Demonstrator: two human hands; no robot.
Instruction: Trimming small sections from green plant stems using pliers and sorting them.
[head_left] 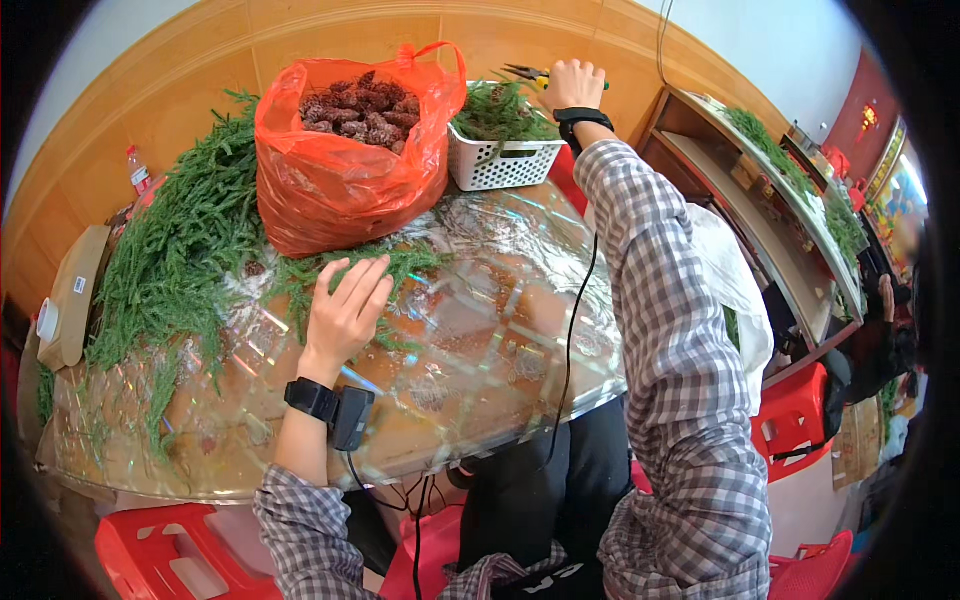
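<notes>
My right hand (573, 86) reaches far out beside the white basket, its fingers closed around a pair of pliers (524, 72) with dark jaws pointing left and yellow-green handles. My left hand (347, 310) is open, palm down, with nothing in it. Its fingers lie over a few loose green sprigs (405, 262) on the table. Just beyond that hand stands a red plastic bag (345, 205), full of brown pine cones (362, 110). The white perforated basket (505, 165) holds more green sprigs (492, 112).
A large heap of green branches (175, 230) covers the left of the plastic-covered table (460, 350). A black cable (570, 350) crosses it. Red stools (185, 550) stand below. A wooden shelf unit (740, 190) is at right; another person's hand (886, 297) shows beyond.
</notes>
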